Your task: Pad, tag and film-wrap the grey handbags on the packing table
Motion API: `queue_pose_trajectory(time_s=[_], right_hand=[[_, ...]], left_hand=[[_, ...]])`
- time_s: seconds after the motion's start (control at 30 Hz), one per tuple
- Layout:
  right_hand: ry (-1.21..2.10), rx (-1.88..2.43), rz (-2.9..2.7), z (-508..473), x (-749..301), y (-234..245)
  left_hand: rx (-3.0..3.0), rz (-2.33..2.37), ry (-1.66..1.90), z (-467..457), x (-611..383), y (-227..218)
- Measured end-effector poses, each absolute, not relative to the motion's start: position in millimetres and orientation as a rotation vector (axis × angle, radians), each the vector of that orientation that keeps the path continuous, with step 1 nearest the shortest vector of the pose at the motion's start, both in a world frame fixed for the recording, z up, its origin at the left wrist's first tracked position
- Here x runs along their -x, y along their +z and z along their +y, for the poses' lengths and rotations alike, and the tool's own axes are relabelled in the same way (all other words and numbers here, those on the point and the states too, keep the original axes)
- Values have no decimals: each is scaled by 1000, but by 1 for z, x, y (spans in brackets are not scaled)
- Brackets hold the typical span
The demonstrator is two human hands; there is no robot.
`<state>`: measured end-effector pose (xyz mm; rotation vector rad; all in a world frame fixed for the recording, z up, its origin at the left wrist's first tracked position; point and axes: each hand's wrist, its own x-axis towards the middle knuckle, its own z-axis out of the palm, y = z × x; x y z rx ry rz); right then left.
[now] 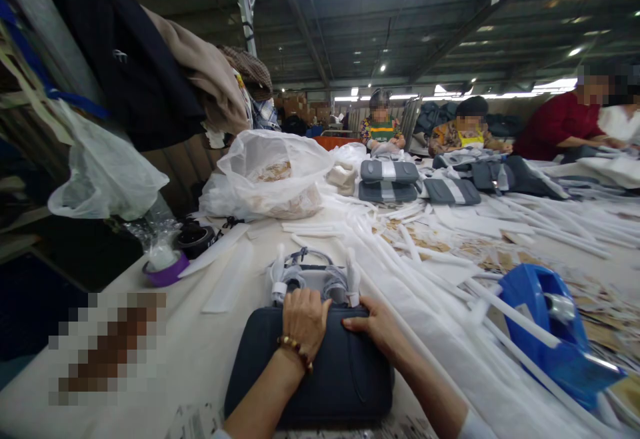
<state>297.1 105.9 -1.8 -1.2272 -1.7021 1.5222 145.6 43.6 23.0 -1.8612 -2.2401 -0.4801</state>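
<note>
A dark navy bag (320,375) lies flat on the white table (200,352) right in front of me. Its handles (313,272), wrapped in white paper, stick out at the far edge. My left hand (304,322) rests on the bag's top edge with fingers curled over it, a bead bracelet on the wrist. My right hand (376,324) presses on the same edge just to the right, thumb pointing left and fingers bent over the rim.
A blue tape dispenser (555,332) sits at the right among several long white paper strips (450,272). A purple tape roll (167,267) and filled plastic bags (270,175) stand at the left. Wrapped grey bags (390,180) lie further back, where people sit working.
</note>
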Motion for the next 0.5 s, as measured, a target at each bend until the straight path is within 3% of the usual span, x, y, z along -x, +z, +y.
queue_pose_trajectory(time_s=[0.27, 0.5], right_hand=[[1548, 1233, -1670, 102, -298, 8], [1523, 1263, -1675, 101, -298, 8]], left_hand=[[1678, -2584, -403, 59, -163, 38], [1619, -2725, -735, 64, -164, 32]])
